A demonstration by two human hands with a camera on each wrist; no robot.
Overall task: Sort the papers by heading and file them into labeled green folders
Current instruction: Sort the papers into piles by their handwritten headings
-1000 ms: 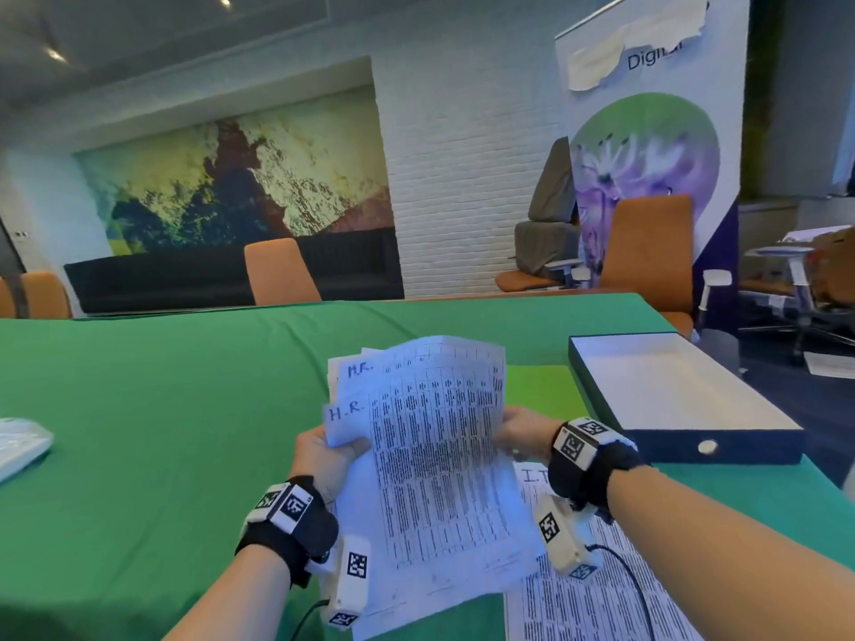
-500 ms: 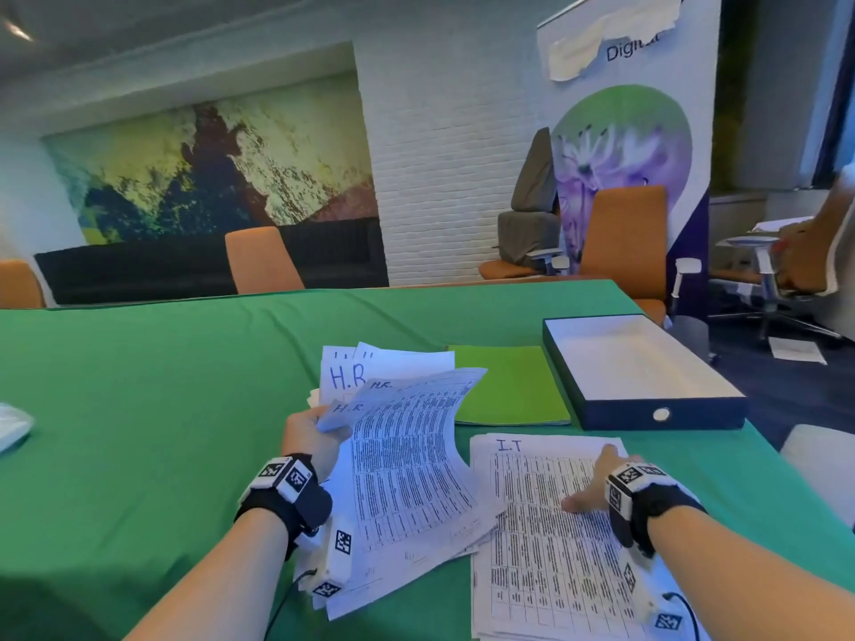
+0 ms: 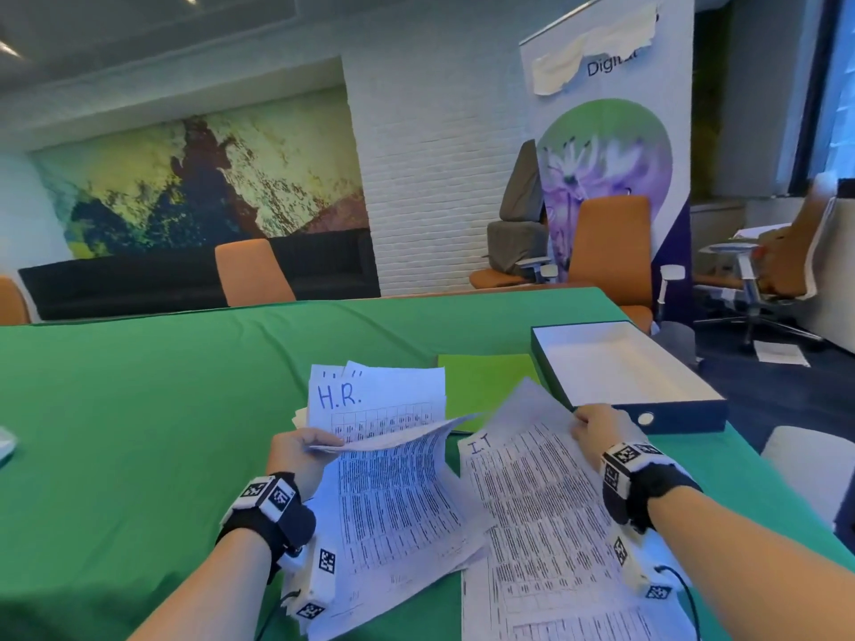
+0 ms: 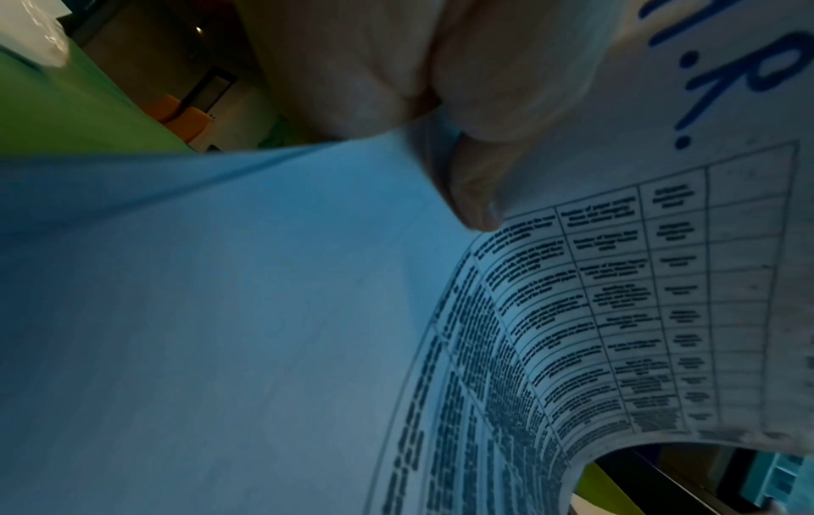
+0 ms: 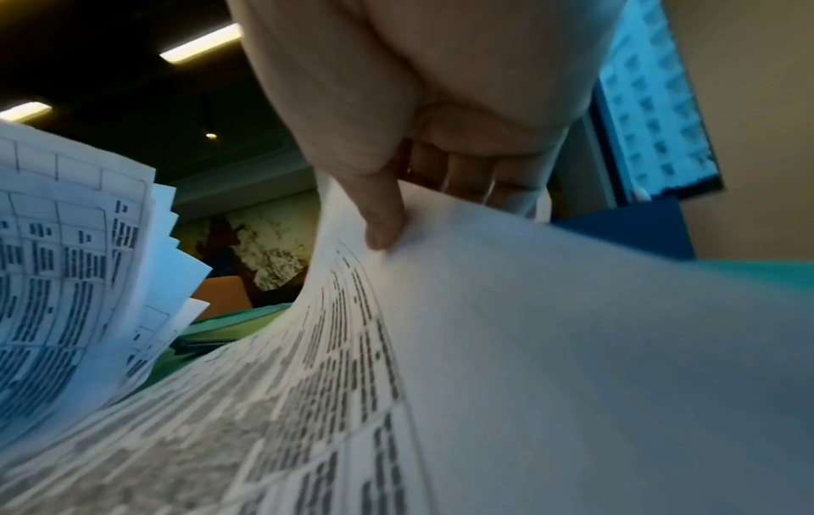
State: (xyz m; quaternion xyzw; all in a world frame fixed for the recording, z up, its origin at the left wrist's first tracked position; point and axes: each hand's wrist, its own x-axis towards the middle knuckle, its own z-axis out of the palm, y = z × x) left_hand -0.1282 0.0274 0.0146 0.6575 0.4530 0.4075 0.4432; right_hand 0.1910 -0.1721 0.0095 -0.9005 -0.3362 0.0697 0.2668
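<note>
My left hand (image 3: 319, 444) grips a fanned stack of printed sheets (image 3: 393, 492) held above the green table. Its front sheet curls forward, baring a sheet headed "H.R." (image 3: 370, 400). In the left wrist view the thumb of the left hand (image 4: 471, 195) presses on that H.R. sheet (image 4: 704, 209). My right hand (image 3: 580, 421) pinches the upper right edge of the top sheet (image 3: 532, 437) of the pile headed "I.T." (image 3: 546, 548) and holds it raised. The right wrist view shows the right hand (image 5: 387, 223) with thumb and fingers closed on this sheet (image 5: 550, 313). A green folder (image 3: 486, 377) lies flat behind the papers.
An open dark box with a white inside (image 3: 615, 367) stands at the table's right edge, just beyond my right hand. A white object (image 3: 4, 446) lies at the far left. Orange chairs (image 3: 252, 275) stand behind the green table (image 3: 139, 409).
My right hand left the stack, pressed flat on the I.T. pile, and now pinches and lifts its top sheet. The stack's front sheet has curled forward, showing the H.R. heading.
</note>
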